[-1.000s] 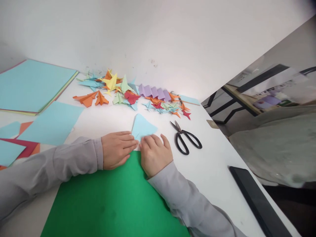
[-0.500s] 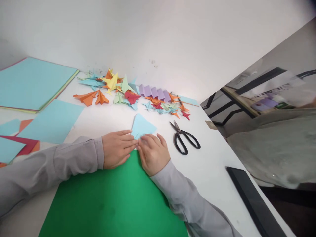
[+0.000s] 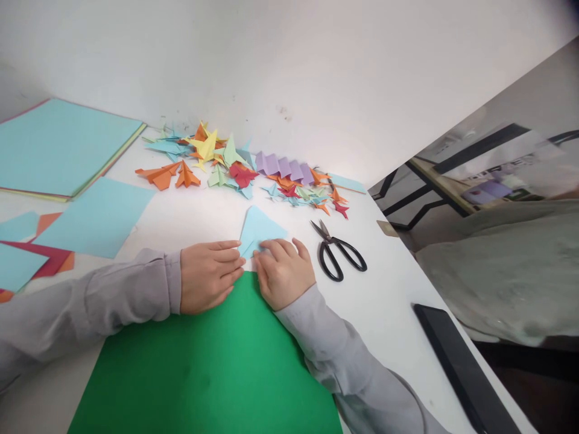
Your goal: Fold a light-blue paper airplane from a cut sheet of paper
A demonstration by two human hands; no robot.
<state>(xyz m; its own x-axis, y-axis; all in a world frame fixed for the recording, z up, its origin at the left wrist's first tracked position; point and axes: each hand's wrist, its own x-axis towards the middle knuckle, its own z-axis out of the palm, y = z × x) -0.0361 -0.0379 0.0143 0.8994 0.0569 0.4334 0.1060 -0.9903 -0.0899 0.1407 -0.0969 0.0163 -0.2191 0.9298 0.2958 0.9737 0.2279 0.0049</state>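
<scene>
A small light blue folded paper (image 3: 260, 228) lies on the white table just past the top corner of a green sheet (image 3: 212, 367). My left hand (image 3: 211, 274) lies flat with its fingers stretched out, the fingertips at the paper's lower left edge. On the other side, my right hand (image 3: 284, 271) rests with bent, spread fingers on the paper's lower right part. A narrow gap separates the two hands. Parts of the paper's lower edge are hidden under the right fingers.
Black-handled scissors (image 3: 337, 250) lie right of the hands, and a black flat object (image 3: 465, 367) at the right edge. Folded paper shapes (image 3: 205, 147) line the wall. Blue sheets (image 3: 94, 217) lie at left. A person's grey-green clothing (image 3: 497, 265) shows at far right.
My left hand has drawn slightly left and my right hand slightly right, so the gap between them is wider. More of the blue paper's lower part shows.
</scene>
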